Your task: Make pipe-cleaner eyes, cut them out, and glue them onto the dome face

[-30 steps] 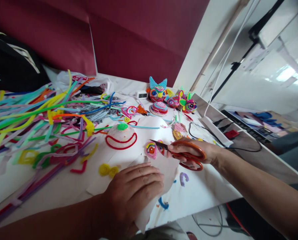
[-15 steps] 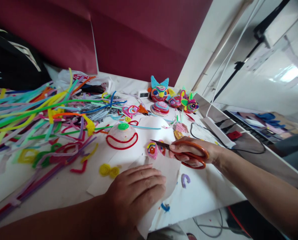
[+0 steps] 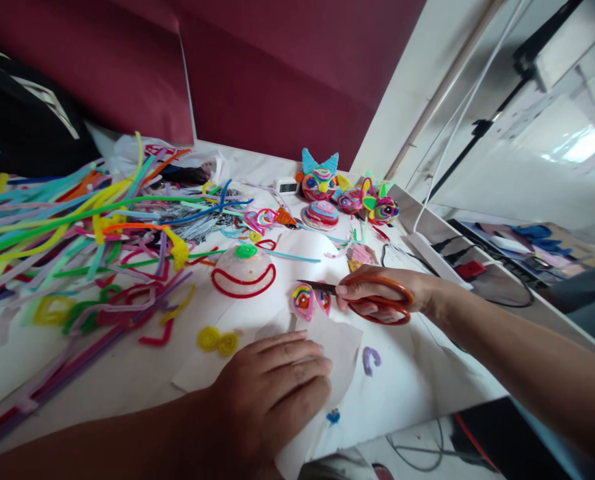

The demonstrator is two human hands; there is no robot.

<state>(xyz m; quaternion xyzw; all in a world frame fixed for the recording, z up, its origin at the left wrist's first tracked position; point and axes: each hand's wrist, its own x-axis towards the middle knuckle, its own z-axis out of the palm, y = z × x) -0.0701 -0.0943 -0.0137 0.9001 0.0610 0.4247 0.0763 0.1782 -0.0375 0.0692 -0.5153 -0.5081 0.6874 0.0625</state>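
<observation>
My left hand (image 3: pixel 277 380) lies flat, fingers together, on a piece of white paper (image 3: pixel 344 343). In my right hand (image 3: pixel 420 290) is a pair of scissors with orange handles (image 3: pixel 400 320). Its dark blades point left, over the top of two pink-edged eye shapes (image 3: pixel 303 303) at the upper edge of the paper. Left of them stands a whitish dome (image 3: pixel 244 272) with a green top and a red pipe-cleaner mouth outline. Two yellow coils (image 3: pixel 217 341) lie near my left hand. A purple curl (image 3: pixel 371 361) rests right of the paper.
A large heap of coloured pipe cleaners (image 3: pixel 77 227) covers the left side. At the back stand a blue-eared figure (image 3: pixel 320 177), a striped dome (image 3: pixel 320 215) and a small digital clock (image 3: pixel 286 187). A power strip (image 3: pixel 440 260) with cables lines the right edge.
My right hand and the scissors have shifted slightly up and left over the eye shapes. My left hand stays on the paper.
</observation>
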